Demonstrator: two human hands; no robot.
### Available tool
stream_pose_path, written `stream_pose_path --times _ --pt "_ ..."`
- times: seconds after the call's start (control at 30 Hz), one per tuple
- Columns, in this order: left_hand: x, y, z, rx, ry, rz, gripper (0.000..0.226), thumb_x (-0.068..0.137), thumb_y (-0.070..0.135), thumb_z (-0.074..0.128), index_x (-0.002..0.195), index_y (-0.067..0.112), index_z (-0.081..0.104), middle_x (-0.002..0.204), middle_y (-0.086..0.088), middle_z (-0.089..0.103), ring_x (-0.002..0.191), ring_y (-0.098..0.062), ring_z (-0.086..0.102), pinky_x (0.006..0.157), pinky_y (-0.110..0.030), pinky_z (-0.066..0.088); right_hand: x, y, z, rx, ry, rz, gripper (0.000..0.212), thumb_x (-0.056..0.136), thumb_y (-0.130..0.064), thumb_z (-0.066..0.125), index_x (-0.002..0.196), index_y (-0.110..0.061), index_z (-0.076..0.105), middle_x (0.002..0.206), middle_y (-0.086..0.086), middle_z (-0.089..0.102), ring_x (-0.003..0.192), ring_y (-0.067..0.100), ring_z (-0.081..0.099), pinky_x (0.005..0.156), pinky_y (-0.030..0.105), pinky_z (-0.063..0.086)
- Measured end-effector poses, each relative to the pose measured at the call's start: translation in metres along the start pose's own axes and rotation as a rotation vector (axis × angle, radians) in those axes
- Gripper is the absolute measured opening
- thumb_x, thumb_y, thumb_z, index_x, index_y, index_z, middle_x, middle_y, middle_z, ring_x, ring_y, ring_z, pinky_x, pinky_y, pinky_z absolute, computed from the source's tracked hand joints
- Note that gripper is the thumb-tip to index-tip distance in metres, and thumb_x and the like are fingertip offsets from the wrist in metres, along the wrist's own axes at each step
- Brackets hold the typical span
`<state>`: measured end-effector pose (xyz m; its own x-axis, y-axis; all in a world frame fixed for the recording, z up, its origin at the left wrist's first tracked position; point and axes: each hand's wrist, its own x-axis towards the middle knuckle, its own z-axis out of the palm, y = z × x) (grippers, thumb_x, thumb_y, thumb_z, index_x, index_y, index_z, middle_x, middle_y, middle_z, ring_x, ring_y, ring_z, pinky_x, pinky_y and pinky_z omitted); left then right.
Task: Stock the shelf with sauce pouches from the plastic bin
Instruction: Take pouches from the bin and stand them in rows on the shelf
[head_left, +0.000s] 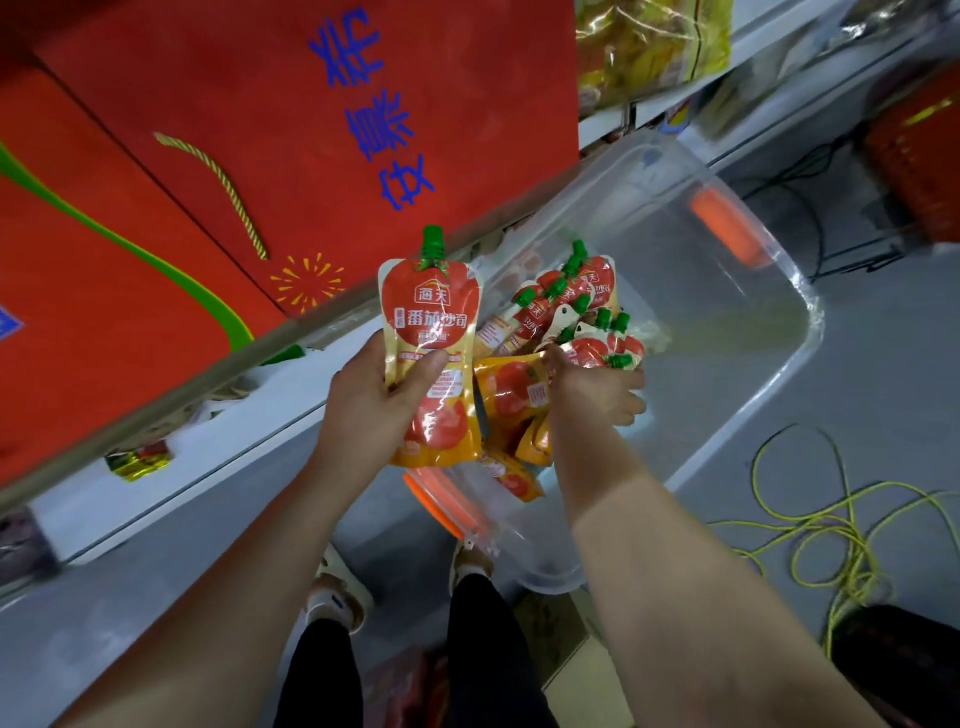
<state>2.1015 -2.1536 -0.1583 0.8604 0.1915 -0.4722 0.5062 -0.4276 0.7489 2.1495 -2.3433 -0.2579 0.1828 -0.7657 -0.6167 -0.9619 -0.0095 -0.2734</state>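
Left hand (382, 395) is up at the centre of the frame, closed on one sauce pouch (431, 358), thumb pressed across its front, the rest of the hand behind it. That pouch stands upright, green cap (432, 243) on top, a tomato picture and Chinese lettering facing the camera, its yellow bottom edge hanging below the hand.

Just right of it, the right hand (592, 387) is down in the clear plastic bin (769, 332), knuckles up, fingers curled into the pile of pouches (571, 317). It looks to be gripping a pouch or two with its fingertips, though exactly which ones I cannot tell. The pile sits bunched at the bin's left side, green caps pointing every way, with a few orange-yellow pouches (514, 400) lying under the wrist. The right half of the bin is bare.

The bin rests on the grey floor, right of centre, with an orange handle clip (724, 226) at the far end and another (441, 501) at the near end, by the person's feet.

Upper left, big red gift boxes (291, 135) with blue characters fill a shelf (171, 395), whose grey edge runs diagonally across the frame. Below it, a white lower shelf (223, 452) holds a small gold packet (139, 460). A yellow cable (831, 525) lies coiled on the floor at lower right.
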Motion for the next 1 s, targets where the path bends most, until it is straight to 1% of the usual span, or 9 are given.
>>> stream_pose_path --times 0.17,0.27,0.4,0.47,0.57,0.6,0.77,0.87,1.0 --pt "0.001 0.000 -0.003 -0.016 -0.052 0.011 0.034 0.089 0.045 0.061 0.119 0.028 0.060 0.100 0.016 0.067 0.088 0.007 0.061 0.071 -0.011 0.045 0.000 0.015 0.002 0.084 0.023 0.142 0.124 0.057 -0.053 0.090 0.150 -0.014 0.018 0.145 0.022 0.036 0.135 0.038 0.037 0.109 0.045 0.034" --pt "0.002 -0.004 -0.007 -0.032 -0.082 0.044 0.033 0.089 0.043 0.061 0.119 0.028 0.060 0.101 0.014 0.068 0.089 0.009 0.061 0.071 -0.008 0.044 -0.005 0.023 0.001 -0.039 -0.061 -0.001 0.126 0.056 -0.047 0.092 0.151 -0.012 0.018 0.148 0.017 0.034 0.137 0.036 0.033 0.112 0.045 0.030" --pt "0.000 -0.010 -0.012 -0.108 -0.134 0.061 0.044 0.085 0.050 0.062 0.123 0.028 0.058 0.112 0.009 0.068 0.102 -0.008 0.064 0.088 -0.029 0.052 -0.010 0.036 -0.006 0.062 -0.050 -0.269 0.121 0.054 -0.016 0.095 0.151 -0.016 0.023 0.148 0.011 0.034 0.132 0.034 0.042 0.109 0.044 0.037" --pt "-0.004 -0.012 -0.016 -0.136 -0.160 0.073 0.044 0.083 0.051 0.060 0.123 0.032 0.057 0.112 0.011 0.068 0.103 -0.008 0.064 0.091 -0.035 0.052 -0.011 0.042 -0.004 0.214 -0.096 -0.220 0.103 0.056 -0.012 0.093 0.143 -0.017 0.037 0.137 0.010 0.050 0.123 0.032 0.054 0.103 0.043 0.045" --pt "-0.011 -0.020 -0.024 -0.174 -0.185 0.073 0.039 0.085 0.050 0.059 0.122 0.037 0.055 0.112 0.013 0.067 0.103 -0.005 0.064 0.088 -0.031 0.051 -0.017 0.050 0.001 0.282 -0.214 -0.085 0.034 0.069 -0.020 0.088 0.091 -0.017 0.062 0.099 0.005 0.065 0.097 0.028 0.065 0.091 0.039 0.053" --pt "-0.013 -0.022 -0.028 -0.193 -0.180 0.063 0.035 0.088 0.047 0.060 0.121 0.036 0.054 0.111 0.014 0.067 0.102 -0.004 0.064 0.086 -0.027 0.050 -0.018 0.050 0.004 0.241 -0.257 -0.102 0.028 0.073 -0.025 0.086 0.082 -0.017 0.060 0.091 0.002 0.064 0.089 0.026 0.063 0.089 0.038 0.052" --pt "-0.028 -0.032 -0.044 -0.284 -0.139 -0.004 0.026 0.094 0.038 0.055 0.120 0.033 0.052 0.109 0.014 0.063 0.095 0.005 0.058 0.075 -0.016 0.045 -0.026 0.041 0.007 0.306 -0.432 -0.171 0.023 0.080 -0.016 0.081 0.086 -0.018 0.058 0.089 0.006 0.067 0.085 0.026 0.063 0.074 0.032 0.052" --pt "-0.039 -0.033 -0.059 -0.355 -0.138 -0.034 0.022 0.096 0.039 0.052 0.118 0.038 0.052 0.109 0.017 0.063 0.099 0.003 0.059 0.076 -0.018 0.045 -0.043 0.035 -0.011 0.395 -0.498 -0.275 0.029 0.086 -0.012 0.074 0.103 -0.019 0.051 0.110 0.009 0.065 0.094 0.026 0.063 0.079 0.036 0.053" --pt "-0.062 -0.016 -0.091 -0.411 -0.153 0.006 0.019 0.098 0.037 0.050 0.115 0.043 0.055 0.110 0.018 0.066 0.099 0.004 0.063 0.078 -0.017 0.046 -0.088 0.034 -0.059 0.477 -0.593 -0.392 0.029 0.088 -0.019 0.073 0.113 -0.018 0.061 0.110 0.008 0.072 0.099 0.030 0.070 0.086 0.044 0.058"
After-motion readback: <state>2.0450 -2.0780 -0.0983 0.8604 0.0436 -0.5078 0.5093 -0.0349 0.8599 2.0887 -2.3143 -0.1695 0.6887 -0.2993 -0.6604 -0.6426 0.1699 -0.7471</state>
